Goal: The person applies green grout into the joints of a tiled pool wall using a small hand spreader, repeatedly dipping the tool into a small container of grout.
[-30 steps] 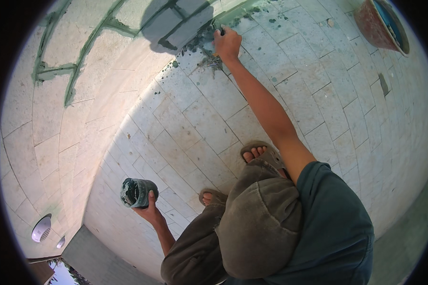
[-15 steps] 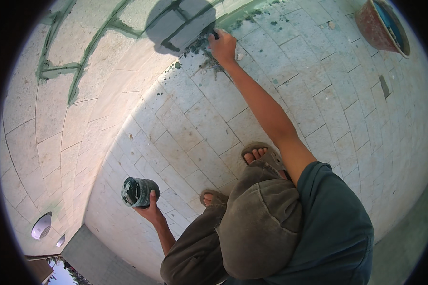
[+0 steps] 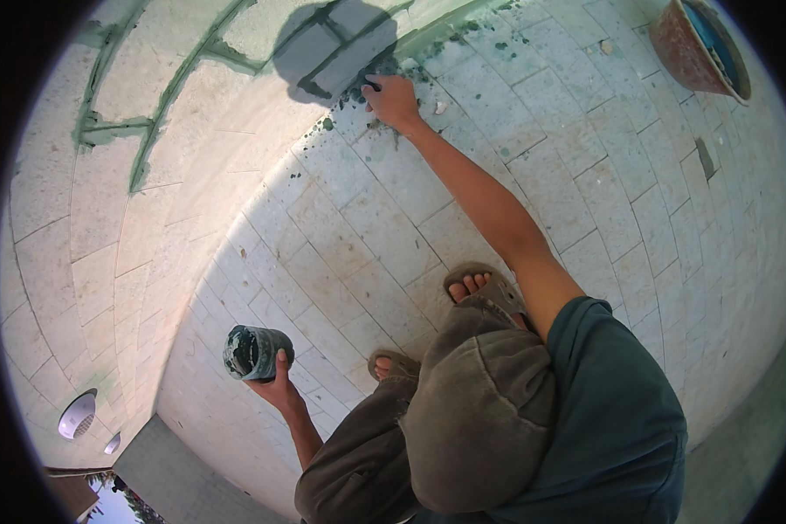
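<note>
My left hand [image 3: 275, 387] grips a small round tub [image 3: 272, 348] smeared with dark green paste, its mouth tipped toward the left. Thick paste coats the inside of the tub. At the foot of the wall, my stretched-out right hand [image 3: 393, 101] is closed around a small dark tool [image 3: 371, 84]; its blade or tip cannot be made out in the shade. Dark green crumbs [image 3: 327, 124] lie on the floor beside that hand. Green paste lines [image 3: 170, 92] fill some joints of the tiled wall [image 3: 192, 162].
A reddish bucket [image 3: 692, 54] with a blue inside stands at the far right. Pale tiles cover the floor [image 3: 358, 218], with green stains along the wall's foot. Two round white fittings, one larger [image 3: 79, 415], sit in the wall at lower left. My sandalled feet [image 3: 480, 284] are below.
My right hand has moved left and slightly nearer along the wall's foot, with the dark tool still in it. My left hand and the tub have hardly moved.
</note>
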`<state>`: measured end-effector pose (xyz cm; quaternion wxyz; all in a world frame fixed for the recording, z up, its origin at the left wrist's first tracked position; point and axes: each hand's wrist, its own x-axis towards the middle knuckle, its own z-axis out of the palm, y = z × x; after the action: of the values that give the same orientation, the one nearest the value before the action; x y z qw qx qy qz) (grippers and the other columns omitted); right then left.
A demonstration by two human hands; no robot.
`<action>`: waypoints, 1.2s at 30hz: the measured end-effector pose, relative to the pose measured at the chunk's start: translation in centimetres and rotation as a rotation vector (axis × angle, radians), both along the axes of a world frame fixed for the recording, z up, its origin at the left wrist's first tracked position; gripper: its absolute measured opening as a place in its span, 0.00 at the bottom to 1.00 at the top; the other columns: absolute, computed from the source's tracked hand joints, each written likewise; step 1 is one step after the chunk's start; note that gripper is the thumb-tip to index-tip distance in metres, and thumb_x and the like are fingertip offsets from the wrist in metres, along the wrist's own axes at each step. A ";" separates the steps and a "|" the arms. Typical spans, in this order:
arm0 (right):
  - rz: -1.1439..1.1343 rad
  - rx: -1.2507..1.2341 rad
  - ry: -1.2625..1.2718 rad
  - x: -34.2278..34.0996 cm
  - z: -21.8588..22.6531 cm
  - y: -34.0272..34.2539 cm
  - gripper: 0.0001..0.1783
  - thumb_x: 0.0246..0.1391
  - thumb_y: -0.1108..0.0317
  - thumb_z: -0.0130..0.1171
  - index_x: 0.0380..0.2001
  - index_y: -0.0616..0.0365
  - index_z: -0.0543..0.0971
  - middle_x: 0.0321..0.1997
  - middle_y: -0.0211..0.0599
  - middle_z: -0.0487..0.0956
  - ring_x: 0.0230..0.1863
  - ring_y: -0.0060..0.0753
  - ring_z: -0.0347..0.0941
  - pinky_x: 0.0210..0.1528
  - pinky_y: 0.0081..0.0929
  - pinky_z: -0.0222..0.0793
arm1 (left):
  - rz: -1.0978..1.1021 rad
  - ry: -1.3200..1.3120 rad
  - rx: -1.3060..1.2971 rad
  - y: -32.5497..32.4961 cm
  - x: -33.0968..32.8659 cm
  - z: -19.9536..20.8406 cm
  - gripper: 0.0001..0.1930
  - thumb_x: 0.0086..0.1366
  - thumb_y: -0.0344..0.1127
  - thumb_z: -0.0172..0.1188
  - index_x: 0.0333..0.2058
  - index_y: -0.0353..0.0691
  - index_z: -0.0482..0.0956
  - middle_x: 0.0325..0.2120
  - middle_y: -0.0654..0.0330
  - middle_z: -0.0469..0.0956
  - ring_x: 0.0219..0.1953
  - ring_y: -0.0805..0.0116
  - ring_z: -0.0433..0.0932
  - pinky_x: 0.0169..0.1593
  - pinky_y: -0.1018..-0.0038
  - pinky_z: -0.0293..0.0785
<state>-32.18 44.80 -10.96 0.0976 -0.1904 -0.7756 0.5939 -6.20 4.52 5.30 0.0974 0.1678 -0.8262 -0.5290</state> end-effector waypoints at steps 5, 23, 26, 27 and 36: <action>-0.230 0.000 0.003 -0.3 -0.5 -0.8 0.20 0.56 0.66 0.56 0.48 0.69 0.79 0.21 0.46 0.82 0.25 0.36 0.82 0.38 0.32 0.77 | -0.014 -0.016 -0.027 0.9 -0.1 1.4 0.40 0.54 0.30 0.72 0.62 0.35 0.58 0.56 0.52 0.69 0.57 0.60 0.69 0.61 0.62 0.66; 0.969 -0.243 -0.110 11.3 14.0 -8.4 0.14 0.56 0.69 0.63 0.45 0.63 0.79 0.31 0.34 0.82 0.23 0.16 0.73 0.23 0.17 0.65 | -0.423 0.003 -0.210 2.7 0.7 0.8 0.51 0.44 0.43 0.78 0.63 0.40 0.55 0.56 0.48 0.62 0.57 0.48 0.67 0.60 0.63 0.65; 1.242 0.045 -0.090 13.0 18.0 -10.6 0.15 0.51 0.71 0.66 0.42 0.63 0.79 0.27 0.39 0.82 0.20 0.23 0.74 0.24 0.23 0.68 | -0.506 -0.010 -0.228 3.4 -0.3 0.4 0.51 0.44 0.43 0.78 0.62 0.40 0.55 0.57 0.47 0.61 0.57 0.47 0.66 0.60 0.63 0.65; 1.330 0.143 -0.066 13.7 18.5 -11.5 0.16 0.49 0.71 0.66 0.42 0.63 0.80 0.26 0.41 0.82 0.19 0.26 0.74 0.25 0.25 0.69 | -0.554 -0.002 -0.253 3.4 -0.1 0.7 0.50 0.44 0.43 0.77 0.62 0.40 0.56 0.58 0.47 0.60 0.59 0.46 0.66 0.60 0.63 0.66; 1.357 0.517 0.160 18.0 17.9 -15.4 0.10 0.47 0.71 0.64 0.32 0.63 0.77 0.33 0.51 0.80 0.34 0.58 0.76 0.36 0.46 0.71 | -0.702 0.028 -0.446 4.1 0.3 -0.2 0.48 0.44 0.42 0.76 0.62 0.40 0.57 0.60 0.50 0.60 0.61 0.49 0.64 0.57 0.60 0.71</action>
<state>-14.23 29.43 6.91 -0.1938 0.4053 -0.8288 0.3335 -5.94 8.67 5.08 -0.0438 -0.1564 -0.9262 -0.3403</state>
